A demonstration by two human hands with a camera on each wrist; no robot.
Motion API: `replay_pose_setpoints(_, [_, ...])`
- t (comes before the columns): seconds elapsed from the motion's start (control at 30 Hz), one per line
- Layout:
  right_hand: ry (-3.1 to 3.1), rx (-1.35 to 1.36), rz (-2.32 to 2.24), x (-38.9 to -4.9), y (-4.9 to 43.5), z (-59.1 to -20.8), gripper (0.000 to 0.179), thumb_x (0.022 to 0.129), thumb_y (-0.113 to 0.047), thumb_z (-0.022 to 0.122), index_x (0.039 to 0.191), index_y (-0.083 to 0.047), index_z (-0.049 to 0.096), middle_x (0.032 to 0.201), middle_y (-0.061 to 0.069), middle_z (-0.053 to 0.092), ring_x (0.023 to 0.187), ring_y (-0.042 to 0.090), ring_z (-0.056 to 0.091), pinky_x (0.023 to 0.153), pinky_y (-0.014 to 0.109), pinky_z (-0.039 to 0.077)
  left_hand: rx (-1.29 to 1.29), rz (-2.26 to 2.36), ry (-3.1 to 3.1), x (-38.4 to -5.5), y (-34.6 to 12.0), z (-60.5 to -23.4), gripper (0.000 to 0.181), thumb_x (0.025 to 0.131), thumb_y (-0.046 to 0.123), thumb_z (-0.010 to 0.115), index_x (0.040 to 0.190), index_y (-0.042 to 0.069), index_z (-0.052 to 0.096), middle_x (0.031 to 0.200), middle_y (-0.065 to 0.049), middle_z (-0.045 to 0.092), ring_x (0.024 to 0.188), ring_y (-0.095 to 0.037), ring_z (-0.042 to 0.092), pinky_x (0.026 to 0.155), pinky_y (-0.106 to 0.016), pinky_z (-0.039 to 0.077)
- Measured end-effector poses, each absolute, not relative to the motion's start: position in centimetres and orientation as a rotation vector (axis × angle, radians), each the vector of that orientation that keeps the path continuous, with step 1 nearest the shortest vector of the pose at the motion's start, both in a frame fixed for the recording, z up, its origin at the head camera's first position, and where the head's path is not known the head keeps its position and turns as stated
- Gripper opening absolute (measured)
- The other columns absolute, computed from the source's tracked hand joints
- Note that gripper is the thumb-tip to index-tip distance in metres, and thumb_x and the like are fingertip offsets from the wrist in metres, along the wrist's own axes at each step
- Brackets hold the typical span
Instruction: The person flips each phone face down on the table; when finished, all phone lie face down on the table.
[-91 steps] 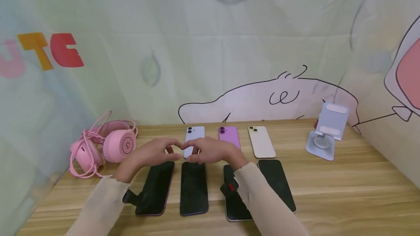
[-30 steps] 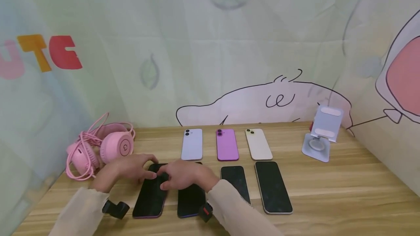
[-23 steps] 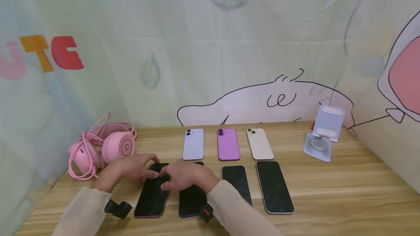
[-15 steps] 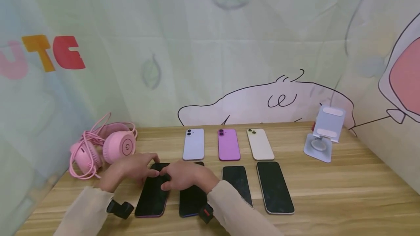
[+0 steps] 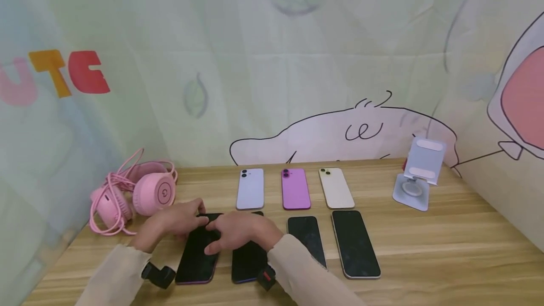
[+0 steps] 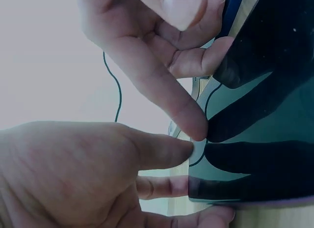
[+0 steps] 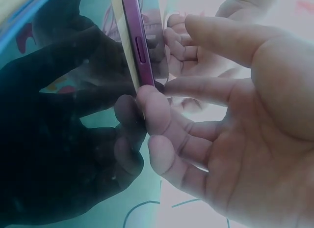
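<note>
A dark-screened smartphone (image 5: 197,261) with a purple frame lies face up at the left of the front row. Around its far end are both hands. My left hand (image 5: 180,219) has its thumb over the screen's top edge and its fingers along the far left corner, seen close in the left wrist view. My right hand (image 5: 238,231) points its index finger to the same top edge. In the right wrist view its middle finger (image 7: 157,110) touches the phone's purple side edge, while the thumb stays spread away. The screen mirrors the fingers.
Other face-up phones, a blue-edged phone (image 5: 248,261), a smaller phone (image 5: 307,236) and a silver-edged phone (image 5: 356,244), continue the row. Behind lie a light blue phone (image 5: 250,190), a purple phone (image 5: 296,190) and a cream phone (image 5: 337,190). Pink headphones (image 5: 155,192) and a phone stand (image 5: 425,159) flank them.
Three seconds ago both hands hovered over the back row's light blue phone; they have come down left to the purple-framed phone. Lately only the left hand shifts slightly right and the right thumb spreads.
</note>
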State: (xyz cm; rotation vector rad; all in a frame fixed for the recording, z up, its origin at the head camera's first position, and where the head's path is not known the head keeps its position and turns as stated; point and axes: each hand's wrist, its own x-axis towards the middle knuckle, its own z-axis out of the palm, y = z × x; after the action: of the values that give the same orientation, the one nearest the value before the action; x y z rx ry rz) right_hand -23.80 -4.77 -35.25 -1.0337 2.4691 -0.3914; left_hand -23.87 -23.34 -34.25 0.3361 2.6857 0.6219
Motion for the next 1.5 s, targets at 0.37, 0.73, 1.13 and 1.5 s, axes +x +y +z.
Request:
replay_pose_setpoints(0.37, [2.448, -1.004, -0.417, -23.7, -4.7, -35.0, 0.058, 0.094, -0.047, 0.066, 0.146, -0.024, 0.053, 0.142, -0.007, 0.055, 0.120, 0.005, 0.054, 0.101, 0.027, 0.042, 0.324, 0.686, 2.676, -23.8, -23.8, -34.6, 0.023, 0.102, 0.026, 0.058, 0.096, 0.005, 0.048, 0.067, -0.006, 0.048, 0.049, -0.017, 0.050, 0.049, -0.028, 0.040])
replay_pose_setpoints(0.73, [2.379, -0.941, -0.621, -24.1, -4.3, -35.0, 0.063, 0.093, -0.047, 0.067, 0.146, -0.020, 0.048, 0.140, -0.006, 0.055, 0.114, 0.005, 0.053, 0.100, 0.025, 0.041, 0.325, 0.747, 2.763, -23.7, -23.8, -33.7, 0.018, 0.098, 0.019, 0.058, 0.094, 0.002, 0.052, 0.067, -0.004, 0.051, 0.052, -0.016, 0.049, 0.050, -0.029, 0.042])
replay_pose_setpoints(1.13, [2.222, -0.838, -0.880, -23.9, -4.0, -34.9, 0.064, 0.097, -0.047, 0.061, 0.145, -0.012, 0.041, 0.093, 0.003, 0.061, 0.073, 0.016, 0.062, 0.068, 0.027, 0.047, 0.375, 0.755, 2.856, -23.6, -23.5, -33.1, 0.011, 0.090, 0.011, 0.060, 0.094, 0.002, 0.055, 0.058, -0.002, 0.050, 0.047, -0.013, 0.047, 0.047, -0.028, 0.039])
replay_pose_setpoints(1.5, [2.074, -0.815, -1.063, -23.9, -4.1, -34.7, 0.050, 0.100, -0.045, 0.057, 0.137, -0.015, 0.041, 0.090, 0.007, 0.062, 0.067, 0.019, 0.062, 0.060, 0.031, 0.050, 0.329, 0.794, 2.865, -24.0, -22.7, -32.5, 0.026, 0.090, 0.014, 0.062, 0.109, -0.001, 0.055, 0.060, -0.002, 0.052, 0.049, -0.014, 0.048, 0.048, -0.029, 0.040])
